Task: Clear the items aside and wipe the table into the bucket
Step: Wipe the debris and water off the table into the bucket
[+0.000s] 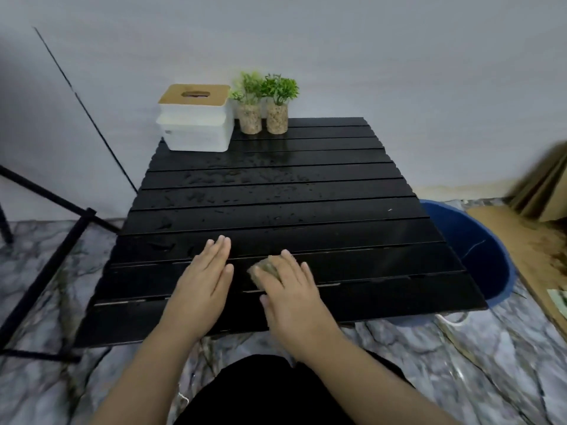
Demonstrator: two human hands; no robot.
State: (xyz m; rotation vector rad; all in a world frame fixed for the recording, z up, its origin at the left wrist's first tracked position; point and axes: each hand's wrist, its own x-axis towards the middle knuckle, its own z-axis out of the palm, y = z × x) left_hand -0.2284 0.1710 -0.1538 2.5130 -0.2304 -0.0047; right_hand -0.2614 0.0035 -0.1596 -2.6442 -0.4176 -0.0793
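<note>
A black slatted table (352, 210) stands in front of me, with water droplets across its middle and left slats. My right hand (288, 289) presses a greenish sponge (264, 269) flat onto the near slats; only the sponge's far edge shows past my fingers. My left hand (204, 277) lies flat beside it, palm down, fingers together, holding nothing. At the far left corner sit a white tissue box (196, 121) with a wooden lid and two small potted plants (264, 102). A blue bucket (478, 256) stands on the floor at the table's right edge.
Black metal frame legs (55, 237) stand on the floor to the left. Cardboard sheets (534, 228) lie on the floor at the right, behind the bucket. A wall runs directly behind the table. The floor is marbled grey.
</note>
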